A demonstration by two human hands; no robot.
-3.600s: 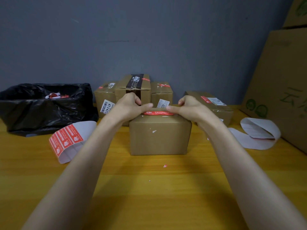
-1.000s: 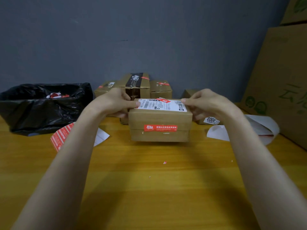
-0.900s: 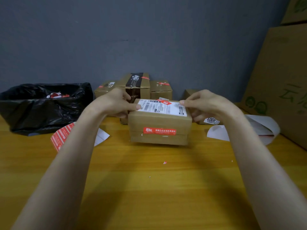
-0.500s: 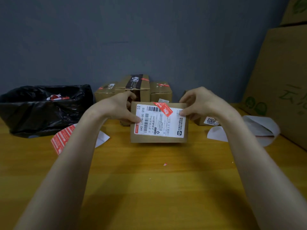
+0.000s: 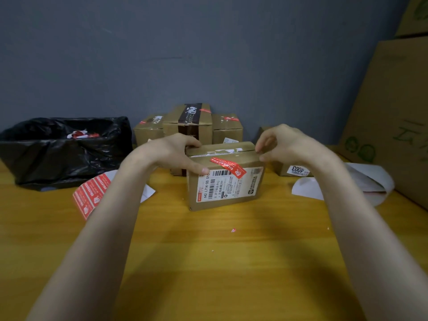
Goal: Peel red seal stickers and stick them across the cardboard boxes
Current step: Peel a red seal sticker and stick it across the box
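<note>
Worktop [image 5: 208, 274] of yellow wood fills the near ground, crossed by two bare forearms, with a tiny red scrap [image 5: 233, 230] lying between them. Just beyond, in the middle, a cardboard box [image 5: 245, 157] stands on the worktop with its white shipping label [image 5: 222, 185] facing near. A red seal sticker [image 5: 228, 166] runs slantwise from the top face over the near edge onto the label. The left hand [image 5: 171, 154] grips the box's upper left end, thumb on the near face and fingers [image 5: 194, 142] curled over the top. The right hand [image 5: 284, 144] holds the upper right end, its curled fingers [image 5: 260, 148] and thumb pinching that edge. Left of the box a sheet of red stickers [image 5: 92, 193] lies partly behind the left forearm. To the right lies curled white backing paper [image 5: 308, 188], and behind it a small box marked 4003 [image 5: 294, 170]. Farther left sits a black bag [image 5: 58, 154] holding red and white scraps. Three taped boxes [image 5: 190, 121] stand by the grey wall [image 5: 185, 54], with big cartons [image 5: 393, 112] at far right.
</note>
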